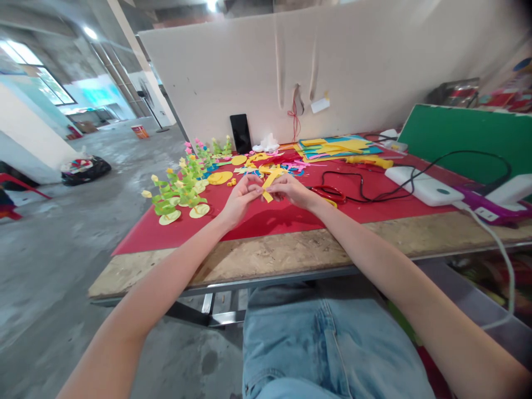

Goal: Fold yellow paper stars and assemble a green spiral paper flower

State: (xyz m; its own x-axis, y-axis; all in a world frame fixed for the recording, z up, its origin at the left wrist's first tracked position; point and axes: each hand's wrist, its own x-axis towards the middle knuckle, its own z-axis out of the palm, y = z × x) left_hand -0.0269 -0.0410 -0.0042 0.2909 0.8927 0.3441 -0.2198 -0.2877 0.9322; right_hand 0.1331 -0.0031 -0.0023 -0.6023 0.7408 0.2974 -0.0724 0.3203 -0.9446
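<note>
While the left hand [242, 198] and right hand [295, 192] pinch it, grip closed, the yellow strip [272, 178] looks bent.

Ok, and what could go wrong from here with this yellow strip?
The yellow strip held by the left hand and right hand looks thin and might crease or tear. The little flowers stand near the left hand and could get knocked over. The black cable loops near the right hand and might snag it.
</note>
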